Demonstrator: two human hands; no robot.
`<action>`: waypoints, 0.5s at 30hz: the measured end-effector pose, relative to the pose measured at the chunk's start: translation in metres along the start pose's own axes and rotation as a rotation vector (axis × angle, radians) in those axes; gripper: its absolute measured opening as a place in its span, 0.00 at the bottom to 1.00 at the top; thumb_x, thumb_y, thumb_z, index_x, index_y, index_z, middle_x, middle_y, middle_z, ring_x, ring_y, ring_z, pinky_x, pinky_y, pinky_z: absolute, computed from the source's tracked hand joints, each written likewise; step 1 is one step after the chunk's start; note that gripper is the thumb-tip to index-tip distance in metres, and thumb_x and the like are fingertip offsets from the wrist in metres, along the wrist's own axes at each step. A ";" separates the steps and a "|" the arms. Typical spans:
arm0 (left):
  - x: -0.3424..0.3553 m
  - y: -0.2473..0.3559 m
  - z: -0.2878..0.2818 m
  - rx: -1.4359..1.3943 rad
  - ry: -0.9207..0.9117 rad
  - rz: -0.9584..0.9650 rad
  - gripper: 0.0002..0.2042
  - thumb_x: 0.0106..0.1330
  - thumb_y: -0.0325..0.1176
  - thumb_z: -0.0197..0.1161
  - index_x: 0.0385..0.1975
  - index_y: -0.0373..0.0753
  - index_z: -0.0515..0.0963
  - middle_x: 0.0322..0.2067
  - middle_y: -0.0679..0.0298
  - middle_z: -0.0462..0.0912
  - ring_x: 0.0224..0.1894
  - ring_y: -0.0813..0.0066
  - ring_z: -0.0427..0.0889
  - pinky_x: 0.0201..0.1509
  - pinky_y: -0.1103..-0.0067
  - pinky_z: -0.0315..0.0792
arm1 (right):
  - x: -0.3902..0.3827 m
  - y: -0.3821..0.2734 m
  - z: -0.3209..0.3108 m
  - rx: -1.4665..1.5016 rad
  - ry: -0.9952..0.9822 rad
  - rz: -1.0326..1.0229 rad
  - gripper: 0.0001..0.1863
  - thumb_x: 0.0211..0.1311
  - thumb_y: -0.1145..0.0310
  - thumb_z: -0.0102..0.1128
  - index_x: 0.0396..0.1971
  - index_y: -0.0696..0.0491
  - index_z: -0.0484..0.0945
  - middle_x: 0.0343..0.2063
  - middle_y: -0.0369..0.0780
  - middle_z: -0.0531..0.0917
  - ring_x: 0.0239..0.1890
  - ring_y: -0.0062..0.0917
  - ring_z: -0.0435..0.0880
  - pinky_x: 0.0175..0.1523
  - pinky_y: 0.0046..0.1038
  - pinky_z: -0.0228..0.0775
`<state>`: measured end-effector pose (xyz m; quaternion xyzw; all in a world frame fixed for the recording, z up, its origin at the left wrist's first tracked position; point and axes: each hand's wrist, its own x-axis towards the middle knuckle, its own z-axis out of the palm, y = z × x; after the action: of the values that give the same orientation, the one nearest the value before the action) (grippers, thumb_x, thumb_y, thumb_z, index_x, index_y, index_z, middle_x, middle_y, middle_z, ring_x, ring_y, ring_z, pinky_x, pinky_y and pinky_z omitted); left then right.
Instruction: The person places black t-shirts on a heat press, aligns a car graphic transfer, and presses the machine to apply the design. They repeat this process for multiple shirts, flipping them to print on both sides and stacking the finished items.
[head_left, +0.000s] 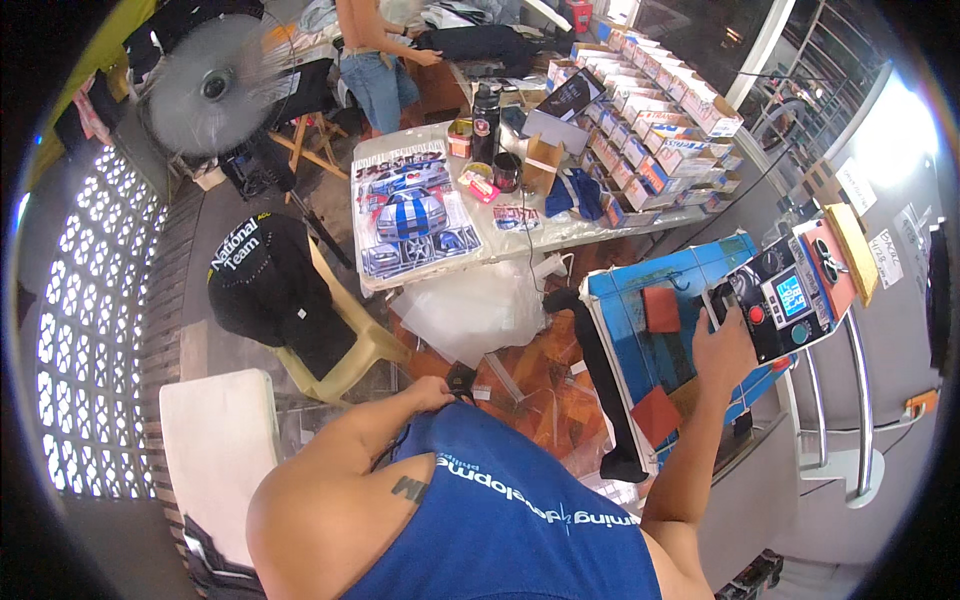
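Observation:
My right hand (725,348) is wrapped round a dark handle (722,300) on the front of a heat press control box (785,300). This box has a lit blue display, a red button and a dial. Below it lies a blue press bed (640,285) with reddish-brown square pads, one of them a pad (657,310) near the far edge. At my waist, my left hand (432,393) is closed at a small black object (460,378), whose kind I cannot make out. Part of the bed is behind my right arm.
A table (480,250) ahead bears a printed car graphic sheet (415,215), a black bottle (486,120) and stacked boxes (660,120). At left stand a chair with a black shirt (265,280), a spinning fan (215,85) and a white board (220,450). Another person (375,60) stands behind.

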<state>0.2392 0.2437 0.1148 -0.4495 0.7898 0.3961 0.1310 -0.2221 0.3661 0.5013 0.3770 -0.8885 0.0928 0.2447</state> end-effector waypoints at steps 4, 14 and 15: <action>0.059 0.015 -0.077 -0.060 0.297 -0.008 0.14 0.66 0.42 0.62 0.37 0.39 0.87 0.39 0.47 0.89 0.43 0.48 0.88 0.49 0.60 0.80 | 0.000 -0.002 0.017 -0.116 0.140 0.006 0.20 0.62 0.51 0.68 0.43 0.51 0.81 0.34 0.45 0.88 0.35 0.43 0.89 0.40 0.41 0.81; 0.281 0.032 -0.355 0.193 0.628 0.209 0.12 0.67 0.34 0.59 0.42 0.38 0.86 0.49 0.48 0.86 0.53 0.45 0.84 0.59 0.56 0.77 | 0.009 -0.019 0.043 -0.354 0.388 0.102 0.15 0.46 0.57 0.76 0.28 0.48 0.82 0.24 0.40 0.86 0.28 0.42 0.86 0.35 0.45 0.77; 0.300 0.032 -0.370 0.197 0.603 0.205 0.13 0.67 0.34 0.59 0.46 0.38 0.85 0.54 0.50 0.85 0.57 0.46 0.83 0.62 0.56 0.76 | 0.010 -0.020 0.046 -0.372 0.378 0.126 0.14 0.46 0.57 0.76 0.28 0.48 0.83 0.24 0.40 0.86 0.28 0.42 0.86 0.35 0.45 0.77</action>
<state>0.1000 -0.2047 0.2029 -0.4500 0.8686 0.1781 -0.1062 -0.2301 0.3298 0.4663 0.2454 -0.8506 0.0118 0.4649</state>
